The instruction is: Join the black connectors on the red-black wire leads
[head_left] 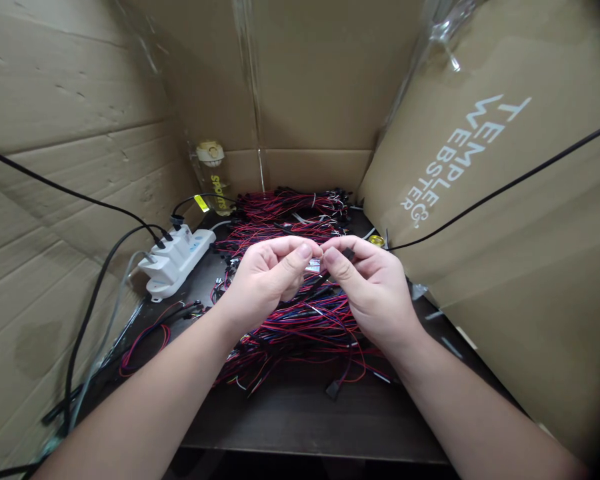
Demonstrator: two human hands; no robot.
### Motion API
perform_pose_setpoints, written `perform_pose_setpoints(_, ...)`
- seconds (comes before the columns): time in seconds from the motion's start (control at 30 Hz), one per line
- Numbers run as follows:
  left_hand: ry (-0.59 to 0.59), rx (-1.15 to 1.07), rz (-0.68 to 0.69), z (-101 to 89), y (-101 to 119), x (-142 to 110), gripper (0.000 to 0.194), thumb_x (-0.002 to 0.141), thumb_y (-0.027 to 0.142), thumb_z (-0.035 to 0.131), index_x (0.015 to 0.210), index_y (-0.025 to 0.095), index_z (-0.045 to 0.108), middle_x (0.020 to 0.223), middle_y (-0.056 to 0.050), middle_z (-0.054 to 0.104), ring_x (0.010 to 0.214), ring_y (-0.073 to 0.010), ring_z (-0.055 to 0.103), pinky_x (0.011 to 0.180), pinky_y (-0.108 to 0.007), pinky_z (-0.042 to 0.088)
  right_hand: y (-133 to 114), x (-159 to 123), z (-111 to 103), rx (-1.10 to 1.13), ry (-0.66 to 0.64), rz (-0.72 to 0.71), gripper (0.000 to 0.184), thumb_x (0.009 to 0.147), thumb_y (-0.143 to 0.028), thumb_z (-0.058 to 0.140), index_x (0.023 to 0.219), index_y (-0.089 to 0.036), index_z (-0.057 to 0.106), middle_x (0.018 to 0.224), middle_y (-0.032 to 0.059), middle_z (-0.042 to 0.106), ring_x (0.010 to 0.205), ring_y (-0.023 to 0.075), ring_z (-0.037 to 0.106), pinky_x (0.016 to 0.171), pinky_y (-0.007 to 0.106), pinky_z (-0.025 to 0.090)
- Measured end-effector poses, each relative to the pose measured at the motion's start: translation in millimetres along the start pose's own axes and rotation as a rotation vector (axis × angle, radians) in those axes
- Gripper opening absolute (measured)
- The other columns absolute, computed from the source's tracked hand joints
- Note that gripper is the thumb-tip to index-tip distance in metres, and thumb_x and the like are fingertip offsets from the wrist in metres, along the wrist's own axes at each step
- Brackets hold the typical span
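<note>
My left hand (275,270) and my right hand (373,280) meet above the middle of a wire pile, thumbs and forefingers pinched tip to tip. A black connector (349,254) pokes out by my right thumb, on a dark wire harness that runs down left below the fingers. What my left fingertips pinch is too small to make out. Just beneath the fingertips shows a small white printed piece (313,265). Under both hands lie bundles of red, blue and black wire harnesses (300,327), and one loose black connector (333,389) hangs toward the front.
A white power strip (180,260) with plugged-in adapters stands at left. Behind it is a clear bottle (215,180) with a pale lid. Cardboard walls (310,80) enclose the dark table (300,420). A yellow tape roll (377,241) lies at right, and black cables (505,183) cross both sides.
</note>
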State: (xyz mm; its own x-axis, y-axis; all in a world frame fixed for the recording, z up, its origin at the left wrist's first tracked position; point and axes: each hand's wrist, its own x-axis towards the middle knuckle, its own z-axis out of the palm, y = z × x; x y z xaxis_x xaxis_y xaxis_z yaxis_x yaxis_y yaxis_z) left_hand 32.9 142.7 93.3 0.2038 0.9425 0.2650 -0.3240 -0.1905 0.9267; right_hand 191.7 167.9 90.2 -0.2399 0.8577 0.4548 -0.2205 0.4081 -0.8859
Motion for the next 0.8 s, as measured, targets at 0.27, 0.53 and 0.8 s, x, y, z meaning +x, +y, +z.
perform_pose_setpoints(0.27, -0.001, 0.037, 0.044, -1.8, -0.9, -0.4, 0.026, 0.096, 0.044, 0.064, 0.093, 0.018, 0.068, 0.046, 0.011, 0.027, 0.041, -0.0039, 0.015, 0.041, -0.019, 0.015, -3.4, -4.5, -4.0, -0.232, -0.02, -0.164, 0.021, 0.096, -0.033, 0.065, 0.089, -0.016, 0.073, 0.075, 0.0025, 0.071, 0.067, 0.0108, 0.064, 0.059, 0.022, 0.051)
perform_pose_setpoints(0.53, 0.011, 0.032, 0.051, -5.5, 4.8, -1.4, 0.024, 0.097, 0.036, 0.053, 0.097, 0.017, 0.066, 0.047, 0.01, 0.028, 0.042, -0.0061, 0.019, 0.045, -0.022, 0.018, -2.5, -5.2, -9.0, -0.287, -0.119, -0.255, 0.005, 0.087, -0.022, 0.075, 0.087, -0.017, 0.073, 0.082, 0.0019, 0.074, 0.074, 0.0133, 0.068, 0.07, 0.026, 0.056)
perform_pose_setpoints(0.8, 0.039, 0.029, 0.039, 0.3, 4.1, 2.2, 0.035, 0.095, 0.049, 0.062, 0.079, 0.018, 0.056, 0.049, 0.01, 0.03, 0.041, -0.0041, 0.018, 0.041, -0.019, 0.018, -1.6, -7.4, -8.3, -0.242, -0.121, -0.352, 0.006, 0.086, -0.015, 0.074, 0.09, -0.019, 0.075, 0.085, 0.0032, 0.074, 0.075, 0.0149, 0.066, 0.072, 0.032, 0.055)
